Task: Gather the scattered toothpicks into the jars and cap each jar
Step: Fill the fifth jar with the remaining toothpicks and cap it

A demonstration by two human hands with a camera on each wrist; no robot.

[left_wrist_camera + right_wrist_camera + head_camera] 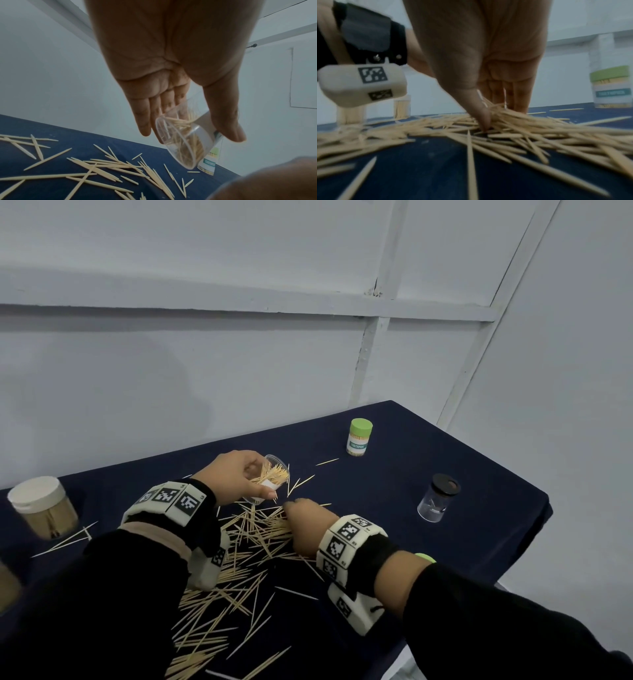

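Step in hand: loading toothpicks [260, 546] into open jar [270, 479].
Left hand [236, 474]: fingers curled round the tilted jar, held just above the table [479, 474].
Right hand [306, 525]: fingers pinching into the pile.
Advice: take small aligned bundles, feed points-first, keep the mouth near.
Count: jars, four in head view, three capped; loose toothpicks, too many to count.

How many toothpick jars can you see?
4: white-lidded full jar far left, green-lidded labelled jar at back, black-lidded clear jar on right, open clear jar in left hand. Another may be cut off left.
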